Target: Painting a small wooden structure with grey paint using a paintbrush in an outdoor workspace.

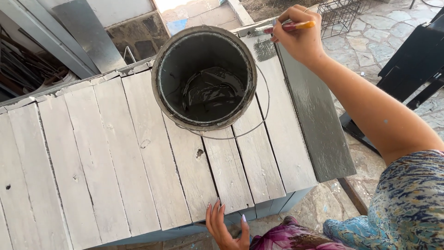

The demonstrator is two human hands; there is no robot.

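My right hand (299, 37) is closed around a paintbrush (282, 28) with a red and yellow handle, its bristles touching the far end of a plank where a dark grey paint patch (265, 49) shows. My left hand (224, 226) rests with spread fingers against the near edge of the pale wooden slat top (115, 153). A round metal paint bucket (204, 77) with dark grey paint at its bottom stands on the slats between my hands, its wire handle lying down on the wood.
The rightmost sloping board (317, 122) is coated in wet dark grey paint. A wire crate (340, 14) and a black frame (411, 60) stand on the stone paving to the right. Metal sheets (69, 32) lean at the back left.
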